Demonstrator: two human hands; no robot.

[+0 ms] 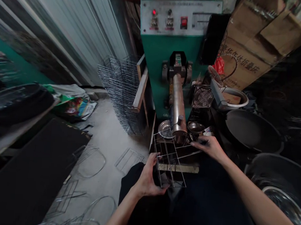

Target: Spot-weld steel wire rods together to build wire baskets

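Observation:
My left hand (pixel 148 181) grips the left side of a wire rack (pixel 169 161), its thumb and fingers closed around the edge wires. The rack is a small grid of thin metal rods, tilted in front of the machine. To its right, my right hand (pixel 211 147) pinches the end of a thin metal wire (pixel 190 155) that runs toward the rack; whether the two are joined I cannot tell. Just above the rack the cylindrical metal arm (pixel 178 100) of a green machine (pixel 153 58) points toward me. A shallow metal bowl (pixel 164 129) sits left of that arm's tip.
A stack of wire grids (pixel 121 90) stands left of the machine. Loose wire frames (pixel 128 160) lie on the floor. At right are a dark round pan (pixel 251 130), a large dark tub (pixel 284 168), a small fan (pixel 202 97) and a cardboard box (pixel 248 54).

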